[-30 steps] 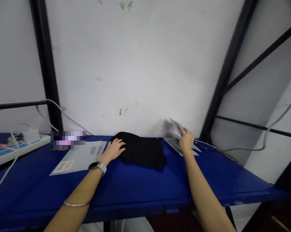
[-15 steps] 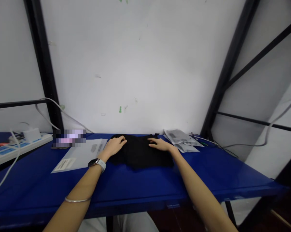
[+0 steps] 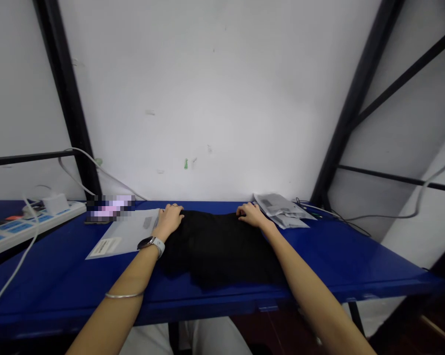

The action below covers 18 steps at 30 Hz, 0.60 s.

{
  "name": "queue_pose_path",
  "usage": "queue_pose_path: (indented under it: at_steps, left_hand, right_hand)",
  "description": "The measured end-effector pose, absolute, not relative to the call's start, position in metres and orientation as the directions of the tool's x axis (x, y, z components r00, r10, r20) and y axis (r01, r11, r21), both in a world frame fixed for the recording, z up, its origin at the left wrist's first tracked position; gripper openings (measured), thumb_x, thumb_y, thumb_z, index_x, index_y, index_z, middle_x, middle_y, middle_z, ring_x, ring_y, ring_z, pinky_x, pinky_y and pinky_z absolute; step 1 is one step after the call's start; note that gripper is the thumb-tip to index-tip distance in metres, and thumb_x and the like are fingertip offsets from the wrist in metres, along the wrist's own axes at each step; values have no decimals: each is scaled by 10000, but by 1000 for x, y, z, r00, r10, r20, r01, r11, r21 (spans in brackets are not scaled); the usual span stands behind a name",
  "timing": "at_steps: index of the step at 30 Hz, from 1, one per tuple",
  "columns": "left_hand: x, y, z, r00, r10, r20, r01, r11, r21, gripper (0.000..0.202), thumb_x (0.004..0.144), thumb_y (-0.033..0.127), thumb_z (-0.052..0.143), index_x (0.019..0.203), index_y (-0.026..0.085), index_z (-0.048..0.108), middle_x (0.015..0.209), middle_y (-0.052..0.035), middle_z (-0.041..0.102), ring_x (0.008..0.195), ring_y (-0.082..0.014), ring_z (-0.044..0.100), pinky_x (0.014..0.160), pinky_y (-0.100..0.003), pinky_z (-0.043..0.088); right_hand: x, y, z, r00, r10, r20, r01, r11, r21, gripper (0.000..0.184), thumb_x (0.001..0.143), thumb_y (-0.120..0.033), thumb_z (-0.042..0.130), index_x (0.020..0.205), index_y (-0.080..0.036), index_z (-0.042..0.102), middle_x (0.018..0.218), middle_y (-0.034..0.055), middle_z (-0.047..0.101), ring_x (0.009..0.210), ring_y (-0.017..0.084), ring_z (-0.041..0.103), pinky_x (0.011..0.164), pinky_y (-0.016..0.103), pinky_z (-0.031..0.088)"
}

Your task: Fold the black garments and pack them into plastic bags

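A piece of black cloth [image 3: 225, 249], perhaps a garment whose kind I cannot make out, lies flat on the blue table [image 3: 318, 256] in front of me. At its far left corner my left hand [image 3: 170, 220] has its fingers bent over the edge, closed on the fabric. My right hand [image 3: 252, 215] is curled in the same way on the far right edge, with the fingertips partly hidden. A grey-white plastic mailing bag [image 3: 131, 231] with a printed label lies just left of the cloth, partly behind my left wrist.
Several grey plastic packages [image 3: 281, 209] are stacked behind my right hand near the wall. At the back left are a phone [image 3: 111, 207] with a blurred screen and a white power strip [image 3: 30, 224] with cables. Black frame posts [image 3: 65, 98] rise at both sides.
The black cloth has come toward me, closer to the table's front edge, and is spread larger. My hands went from lying spread on it to curling at its far edge, farther apart.
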<state>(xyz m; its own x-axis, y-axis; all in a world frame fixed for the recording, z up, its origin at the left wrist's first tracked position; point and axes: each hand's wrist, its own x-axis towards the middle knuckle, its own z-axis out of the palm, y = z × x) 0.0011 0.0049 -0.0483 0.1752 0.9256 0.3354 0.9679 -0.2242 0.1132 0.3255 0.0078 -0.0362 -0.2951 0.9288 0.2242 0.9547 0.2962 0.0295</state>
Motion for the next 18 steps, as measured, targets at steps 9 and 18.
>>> queue_pose_path:
  at_steps: [9,18]
  left_hand:
    - [-4,10,-29,103,917,386,895,-254,367,121,807,237,554,896,211,633,1086,-87,659,1097,-285,529,933,-455,383]
    - [-46,-49,35,605,769,207,270,-442,855,311,813,445,577,993,194,614,954,-60,699,834,-178,636,866,-338,450]
  right_hand:
    - [323,2,-15,-274,888,369,936,334,-109,107,760,-168,503,812,-189,594,885,54,648,932,229,549,881,380,332]
    - [347,-65,56,-617,784,76,493,459,-739,291,828,-452,563,874,-169,612,666,18,647,703,170,610,761,317,447]
